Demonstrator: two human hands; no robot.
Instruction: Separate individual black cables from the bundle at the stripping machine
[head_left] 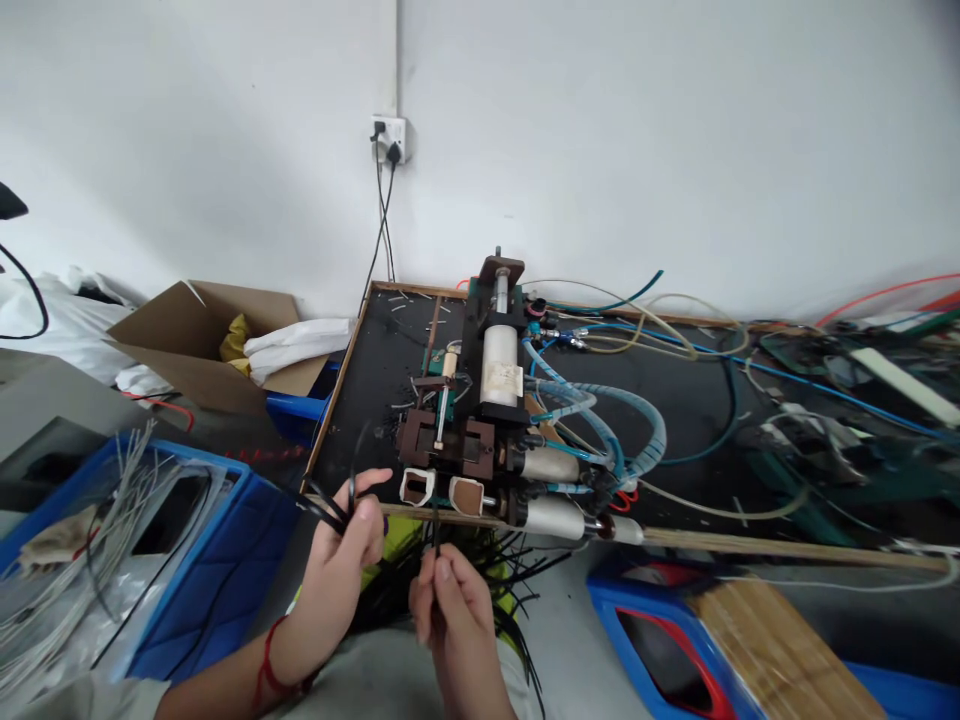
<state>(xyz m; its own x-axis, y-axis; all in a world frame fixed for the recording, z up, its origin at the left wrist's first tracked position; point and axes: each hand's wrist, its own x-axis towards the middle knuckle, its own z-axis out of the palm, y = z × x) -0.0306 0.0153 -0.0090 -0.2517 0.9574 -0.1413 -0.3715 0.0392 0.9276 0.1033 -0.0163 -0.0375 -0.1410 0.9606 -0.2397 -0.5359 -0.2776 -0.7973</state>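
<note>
My left hand is closed round a small bunch of black cable ties that stick out to the upper left. My right hand pinches a single black cable tie upright, its tip near the front of the small pneumatic machine. Both hands hover just before the table's front edge, below the machine's brown jaws and two white-rimmed slots. A heap of loose black ties lies in my lap beneath the hands.
The black-topped table carries tangled air hoses and cables to the right. A blue bin with white ties sits at left, an open cardboard box behind it. Another blue bin stands lower right. A wall socket is behind.
</note>
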